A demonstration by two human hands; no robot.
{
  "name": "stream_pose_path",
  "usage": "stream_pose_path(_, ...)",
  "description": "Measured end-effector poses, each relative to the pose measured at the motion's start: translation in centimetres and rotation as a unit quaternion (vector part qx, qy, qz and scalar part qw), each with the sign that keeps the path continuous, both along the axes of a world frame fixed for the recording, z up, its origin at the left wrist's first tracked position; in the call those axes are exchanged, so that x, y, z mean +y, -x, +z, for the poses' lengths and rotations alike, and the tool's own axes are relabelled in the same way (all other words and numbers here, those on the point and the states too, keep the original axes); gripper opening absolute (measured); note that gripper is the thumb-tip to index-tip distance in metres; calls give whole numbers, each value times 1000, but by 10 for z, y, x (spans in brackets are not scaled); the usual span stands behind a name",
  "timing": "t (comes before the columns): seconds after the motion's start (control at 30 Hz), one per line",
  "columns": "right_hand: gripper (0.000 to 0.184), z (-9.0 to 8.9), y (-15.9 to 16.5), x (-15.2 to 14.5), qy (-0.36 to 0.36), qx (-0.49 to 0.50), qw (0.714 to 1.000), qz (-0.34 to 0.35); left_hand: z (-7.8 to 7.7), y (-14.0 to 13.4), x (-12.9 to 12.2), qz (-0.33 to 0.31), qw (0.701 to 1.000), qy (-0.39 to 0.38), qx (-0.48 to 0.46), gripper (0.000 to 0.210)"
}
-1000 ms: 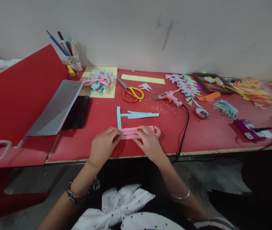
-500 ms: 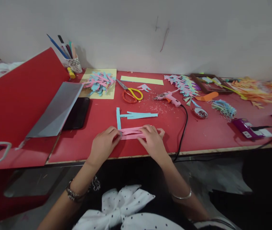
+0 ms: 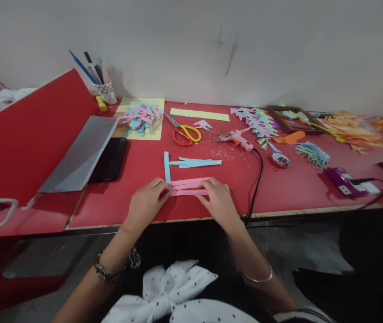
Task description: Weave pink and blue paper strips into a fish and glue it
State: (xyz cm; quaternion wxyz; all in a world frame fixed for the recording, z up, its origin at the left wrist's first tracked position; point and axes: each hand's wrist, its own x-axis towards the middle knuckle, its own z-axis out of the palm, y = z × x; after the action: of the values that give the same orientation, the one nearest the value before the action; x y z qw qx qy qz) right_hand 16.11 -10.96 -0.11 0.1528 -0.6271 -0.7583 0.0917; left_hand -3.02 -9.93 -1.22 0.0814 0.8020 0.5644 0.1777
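Observation:
Several pink paper strips point(image 3: 187, 186) lie side by side near the table's front edge, stretched between my two hands. My left hand point(image 3: 149, 197) pinches their left ends between thumb and fingers. At the right ends, my right hand point(image 3: 220, 202) is closed on the strips, thumb below and fingers above, hiding their tips. Just beyond them are blue paper strips point(image 3: 198, 163), one standing crosswise at the left point(image 3: 167, 166) with its lower end by my left fingers.
Behind lie scissors point(image 3: 186, 133), a pink glue gun point(image 3: 238, 138) with a black cord, and a pile of cut paper pieces point(image 3: 140, 117) on a yellow sheet. A red folder point(image 3: 36, 139) and black phone point(image 3: 108, 159) are at left, a purple power adapter point(image 3: 344, 181) at right.
My right hand has shifted slightly right along the pink strips and its fingers have drawn together. The strips look straighter and more even. My left hand stays in place.

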Motion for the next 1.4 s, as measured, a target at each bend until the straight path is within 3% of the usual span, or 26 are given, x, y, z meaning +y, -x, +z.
stream_pose_path(0.2,10,7,-4,4,32,165,986,-1,0,-2,-1,2,1000,-17,24,10)
stream_pose_path(0.33,9,18,1,12,57,343,937,43,-3,-3,-2,9,999,-36,39,12)
stream_pose_path(0.43,8,25,13,21,77,419,901,87,-5,-1,-2,-1,999,-39,7,12)
stream_pose_path(0.7,10,33,48,39,126,453,859,202,-2,1,-7,10,997,-72,37,25)
stream_pose_path(0.9,10,34,56,37,199,485,808,269,-2,-11,-10,88,991,-77,70,24)
stream_pose_path(1.0,14,29,41,33,158,468,837,237,-3,-15,-10,103,989,-79,71,24)
stream_pose_path(1.07,18,21,24,28,86,408,894,160,-3,-16,-11,101,989,-84,62,26)
stream_pose_path(1.17,19,8,0,17,0,185,981,52,-3,-15,-11,108,989,-77,59,28)
stream_pose_path(1.27,22,-2,-13,8,-17,43,999,11,-1,-15,-11,117,989,-57,73,31)
stream_pose_path(1.4,25,-3,-13,5,-9,-5,1000,4,2,-16,-11,121,988,-31,89,32)
